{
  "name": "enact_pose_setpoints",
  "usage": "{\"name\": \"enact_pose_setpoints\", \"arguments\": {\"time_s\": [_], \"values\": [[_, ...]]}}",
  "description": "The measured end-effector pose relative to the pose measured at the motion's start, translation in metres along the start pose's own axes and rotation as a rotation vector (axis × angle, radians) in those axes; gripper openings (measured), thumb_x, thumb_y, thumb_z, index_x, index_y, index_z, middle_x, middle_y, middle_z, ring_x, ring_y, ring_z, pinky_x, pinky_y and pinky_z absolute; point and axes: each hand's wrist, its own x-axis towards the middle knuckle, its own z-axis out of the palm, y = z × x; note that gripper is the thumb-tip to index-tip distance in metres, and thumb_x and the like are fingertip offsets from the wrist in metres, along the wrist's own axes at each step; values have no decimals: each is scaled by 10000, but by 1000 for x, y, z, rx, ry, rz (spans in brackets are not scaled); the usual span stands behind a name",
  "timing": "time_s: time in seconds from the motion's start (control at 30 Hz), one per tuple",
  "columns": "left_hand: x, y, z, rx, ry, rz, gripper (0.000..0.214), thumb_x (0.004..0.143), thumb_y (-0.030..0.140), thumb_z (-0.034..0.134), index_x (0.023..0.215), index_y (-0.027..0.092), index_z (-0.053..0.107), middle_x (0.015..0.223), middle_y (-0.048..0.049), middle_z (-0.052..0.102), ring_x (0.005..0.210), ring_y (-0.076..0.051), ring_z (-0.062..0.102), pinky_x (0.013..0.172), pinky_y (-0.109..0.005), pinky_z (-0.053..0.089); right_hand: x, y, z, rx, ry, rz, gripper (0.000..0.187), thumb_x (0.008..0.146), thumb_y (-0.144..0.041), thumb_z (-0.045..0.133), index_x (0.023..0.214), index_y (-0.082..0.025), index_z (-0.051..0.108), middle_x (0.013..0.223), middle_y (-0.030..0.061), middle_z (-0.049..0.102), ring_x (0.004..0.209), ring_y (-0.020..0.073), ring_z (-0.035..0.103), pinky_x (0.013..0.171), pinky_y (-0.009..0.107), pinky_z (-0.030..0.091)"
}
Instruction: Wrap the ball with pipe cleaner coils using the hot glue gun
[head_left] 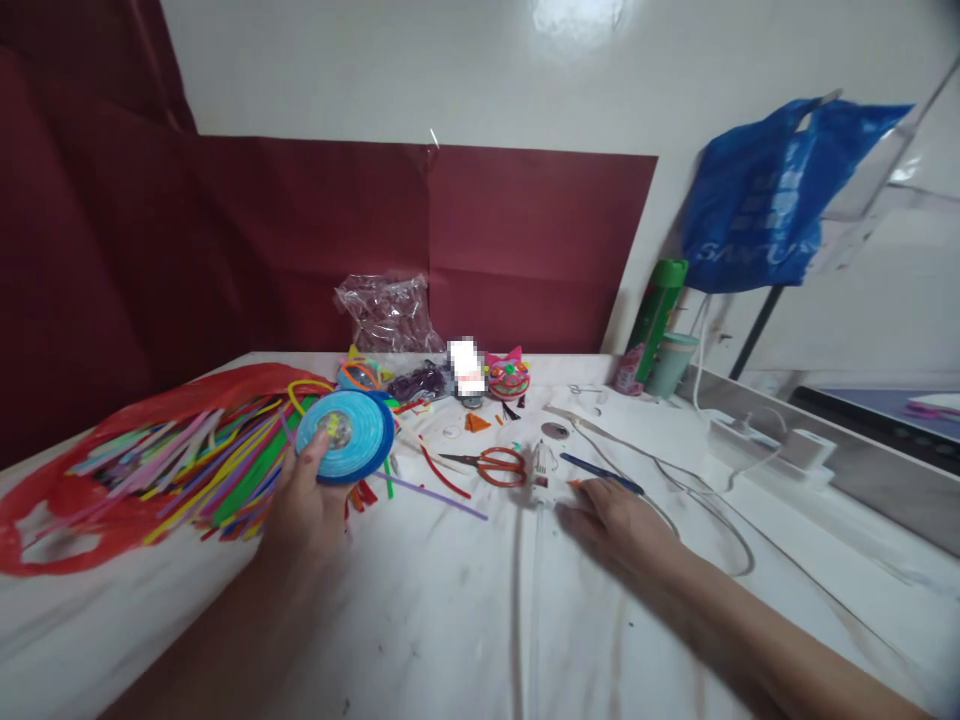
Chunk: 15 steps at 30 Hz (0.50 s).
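Note:
My left hand [304, 490] grips a round light-blue disc [360, 430] with a darker blue rim, the thumb on its front near a small yellow, shiny centre. The disc is raised over the table and looks wound in rings. My right hand [611, 510] is low at the table, its fingers closed round a small orange piece [576, 483] that peeks out at the fingertips. Just left of that hand is a glue gun [540, 470] with a clear glue stick. A dark blue pen-like tool [600, 472] lies behind the fingers. Orange-handled scissors [499, 466] lie between the hands.
A red plastic bag [45, 555] of colourful fuzzy strips [217, 460] spreads at left. A pink cat-faced disc [509, 375] stands at the back beside a blurred-out phone-like screen [467, 368]. Cables [705, 490] run right to a power strip [739, 435]. A green spray can [660, 310] stands behind.

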Motion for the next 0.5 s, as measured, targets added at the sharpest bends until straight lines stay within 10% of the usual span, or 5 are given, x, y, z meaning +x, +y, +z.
{"name": "enact_pose_setpoints", "arguments": {"time_s": [0.5], "values": [[35, 34, -33, -54, 84, -72, 336, 839, 254, 592, 1169, 210, 638, 1077, -74, 735, 1058, -248, 666, 885, -406, 561, 87, 81, 20, 67, -27, 226, 230, 861, -329, 518, 910, -163, 670, 894, 198, 737, 823, 328, 705, 678, 358, 488]]}}
